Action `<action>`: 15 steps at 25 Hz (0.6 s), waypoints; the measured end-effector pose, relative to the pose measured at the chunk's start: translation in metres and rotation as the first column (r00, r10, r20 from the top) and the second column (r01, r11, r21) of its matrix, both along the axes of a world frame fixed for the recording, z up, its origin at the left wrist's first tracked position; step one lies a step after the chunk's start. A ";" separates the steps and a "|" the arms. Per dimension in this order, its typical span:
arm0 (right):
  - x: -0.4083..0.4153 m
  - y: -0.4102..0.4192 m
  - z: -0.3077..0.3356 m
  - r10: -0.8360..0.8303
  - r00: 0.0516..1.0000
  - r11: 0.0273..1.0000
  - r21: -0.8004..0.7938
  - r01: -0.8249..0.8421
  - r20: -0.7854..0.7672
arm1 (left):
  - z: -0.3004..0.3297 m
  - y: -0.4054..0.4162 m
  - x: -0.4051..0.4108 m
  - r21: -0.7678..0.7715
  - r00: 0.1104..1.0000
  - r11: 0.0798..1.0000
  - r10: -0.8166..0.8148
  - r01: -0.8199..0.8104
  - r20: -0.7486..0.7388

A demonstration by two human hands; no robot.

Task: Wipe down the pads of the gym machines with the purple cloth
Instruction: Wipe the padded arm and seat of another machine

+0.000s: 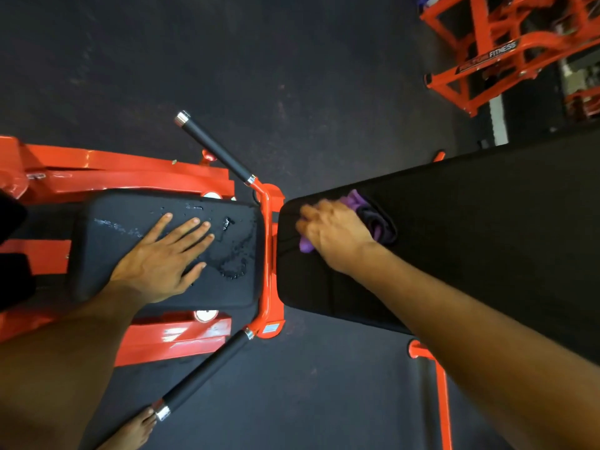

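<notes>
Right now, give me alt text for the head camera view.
A person's right hand presses a purple cloth onto a long black pad, while the left hand rests flat on a smaller, wet pad of an orange gym machine.

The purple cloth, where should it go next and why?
Probably keep the purple cloth sweeping along the long black pad, then carry it over to the smaller pad. The right hand grips the cloth on the long pad's near end, while the left hand rests flat on the smaller pad, where liquid droplets sit unwiped.
</notes>
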State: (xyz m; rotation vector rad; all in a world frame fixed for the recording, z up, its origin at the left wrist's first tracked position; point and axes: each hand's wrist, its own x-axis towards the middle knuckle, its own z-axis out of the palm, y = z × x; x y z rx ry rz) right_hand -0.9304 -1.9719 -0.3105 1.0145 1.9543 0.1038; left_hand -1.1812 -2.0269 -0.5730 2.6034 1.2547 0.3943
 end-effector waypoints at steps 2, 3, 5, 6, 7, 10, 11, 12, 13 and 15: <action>0.001 -0.006 0.009 -0.049 0.999 0.994 -0.095 0.048 -0.016 | 0.001 0.005 -0.002 -0.010 1.000 1.000 -0.011 0.011 -0.014; 0.001 0.002 0.018 -0.086 0.995 0.995 -0.058 0.083 -0.047 | 0.002 0.005 -0.002 -0.018 1.000 1.000 -0.022 0.021 -0.023; 0.005 0.025 0.012 -0.047 0.993 0.987 0.147 0.063 -0.105 | 0.000 0.001 0.000 -0.008 0.999 1.000 -0.008 0.008 -0.044; 0.008 0.037 0.003 -0.043 0.995 0.968 0.243 0.064 -0.090 | 0.001 0.000 0.001 -0.008 0.999 1.000 -0.001 0.000 -0.036; 0.008 0.048 -0.013 -0.043 0.997 0.962 0.268 0.059 -0.064 | 0.001 0.001 0.001 -0.005 0.999 1.000 0.000 -0.001 -0.032; -0.008 0.053 -0.088 -0.046 0.999 0.986 0.162 0.043 0.013 | -0.004 0.002 -0.002 0.006 0.999 1.000 -0.012 0.013 -0.043; -0.014 0.047 -0.110 -0.022 0.999 0.992 0.122 0.017 0.045 | -0.004 0.001 -0.001 0.018 0.999 1.000 -0.014 0.015 -0.048; -0.018 0.039 -0.126 0.017 0.999 0.998 0.066 -0.019 0.043 | -0.004 0.002 0.001 0.022 0.999 1.000 -0.013 0.014 -0.044; -0.020 0.026 -0.131 0.046 0.999 0.999 -0.006 -0.046 0.025 | -0.003 0.003 0.001 0.015 0.999 1.000 -0.008 0.009 -0.039; -0.022 -0.021 -0.112 0.085 0.996 0.987 -0.136 -0.082 0.017 | -0.004 0.004 -0.003 -0.005 0.999 1.000 -0.012 0.012 -0.040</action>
